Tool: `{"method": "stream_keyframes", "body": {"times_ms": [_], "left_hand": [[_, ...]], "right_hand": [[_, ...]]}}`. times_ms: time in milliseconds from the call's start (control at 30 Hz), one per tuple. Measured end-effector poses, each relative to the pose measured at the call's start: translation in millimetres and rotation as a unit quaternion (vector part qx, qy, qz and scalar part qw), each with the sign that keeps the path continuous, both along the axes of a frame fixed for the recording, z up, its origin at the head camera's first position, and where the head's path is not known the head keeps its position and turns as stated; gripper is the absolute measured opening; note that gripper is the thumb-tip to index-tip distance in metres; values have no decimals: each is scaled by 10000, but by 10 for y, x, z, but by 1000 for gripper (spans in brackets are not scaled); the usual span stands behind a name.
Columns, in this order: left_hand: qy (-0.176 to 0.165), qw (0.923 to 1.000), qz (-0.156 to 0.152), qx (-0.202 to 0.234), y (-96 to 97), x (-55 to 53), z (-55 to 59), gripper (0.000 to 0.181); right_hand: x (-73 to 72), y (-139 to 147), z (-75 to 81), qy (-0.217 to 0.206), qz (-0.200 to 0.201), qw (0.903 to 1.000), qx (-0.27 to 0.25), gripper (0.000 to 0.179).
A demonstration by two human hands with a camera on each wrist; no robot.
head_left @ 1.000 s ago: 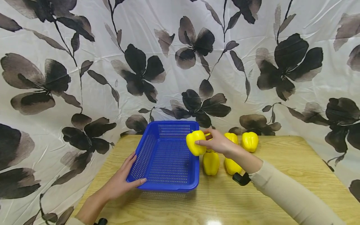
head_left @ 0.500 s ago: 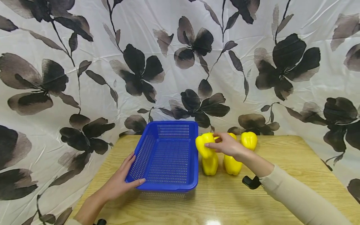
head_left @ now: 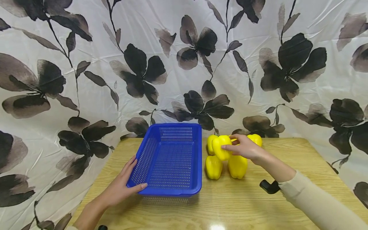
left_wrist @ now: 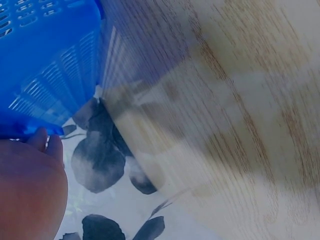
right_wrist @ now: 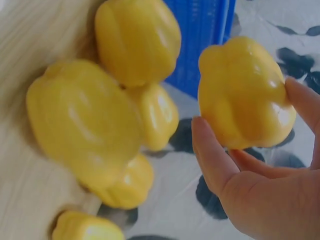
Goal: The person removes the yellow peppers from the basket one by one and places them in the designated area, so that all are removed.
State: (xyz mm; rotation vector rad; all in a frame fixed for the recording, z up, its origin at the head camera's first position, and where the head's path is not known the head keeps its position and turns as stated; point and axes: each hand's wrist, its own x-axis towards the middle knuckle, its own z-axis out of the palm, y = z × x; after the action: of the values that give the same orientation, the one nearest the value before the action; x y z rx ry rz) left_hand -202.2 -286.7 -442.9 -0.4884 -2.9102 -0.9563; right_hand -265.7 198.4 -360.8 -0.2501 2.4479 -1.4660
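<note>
A blue plastic basket (head_left: pixel 199 179) with slotted walls stands on the table, and nothing lies in it. My left hand (head_left: pixel 119 187) grips its near left corner, thumb over the rim and fingers along the outer left side. In the left wrist view, fingers (left_wrist: pixel 54 147) show at the basket's edge (left_wrist: pixel 50 50). Between the thumb and fingers of my right hand (head_left: pixel 245 147) is a yellow bell pepper (head_left: pixel 220 148), raised above other peppers to the basket's right. The right wrist view shows the held pepper (right_wrist: pixel 245 97) pinched from both sides.
Several more yellow bell peppers stand close together right of the basket, among them a front left pepper (head_left: pixel 214 167), a front right pepper (head_left: pixel 238 167) and a back right pepper (head_left: pixel 255 139). A flowered cloth (head_left: pixel 172 70) hangs behind the wooden table (head_left: pixel 230 207).
My right hand has carried the pepper rightward, from over the basket's right rim to above the other peppers. A back left pepper has come into sight. My left hand keeps its grip on the basket.
</note>
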Motion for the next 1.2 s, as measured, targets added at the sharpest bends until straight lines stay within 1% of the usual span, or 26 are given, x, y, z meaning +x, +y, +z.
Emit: {"method": "stream_keyframes", "body": {"times_ms": [233, 433, 667, 833, 933, 1067, 1200], "left_hand": [[49, 10000, -19, 1, 0, 14, 5, 103], [-28, 10000, 51, -16, 4, 29, 35, 103], [-51, 10000, 17, -36, 14, 13, 40, 104], [-44, 10000, -52, -46, 2, -3, 65, 104], [-57, 10000, -47, -44, -4, -14, 83, 104], [-98, 9999, -37, -15, -4, -22, 84, 105], [-120, 9999, -61, -8, 4, -14, 42, 106]], "right_hand": [[45, 229, -20, -24, -52, 9998, 169, 83], [96, 422, -26, -20, -156, 9998, 153, 81], [136, 729, -84, -69, -238, 9987, 438, 87], [120, 973, -177, 25, -259, 9992, 289, 80], [106, 1083, -239, -9, -256, 9995, 178, 75], [128, 1201, -351, -297, -305, 9987, 275, 81], [178, 1291, -511, -649, -351, 9967, 351, 85]]}}
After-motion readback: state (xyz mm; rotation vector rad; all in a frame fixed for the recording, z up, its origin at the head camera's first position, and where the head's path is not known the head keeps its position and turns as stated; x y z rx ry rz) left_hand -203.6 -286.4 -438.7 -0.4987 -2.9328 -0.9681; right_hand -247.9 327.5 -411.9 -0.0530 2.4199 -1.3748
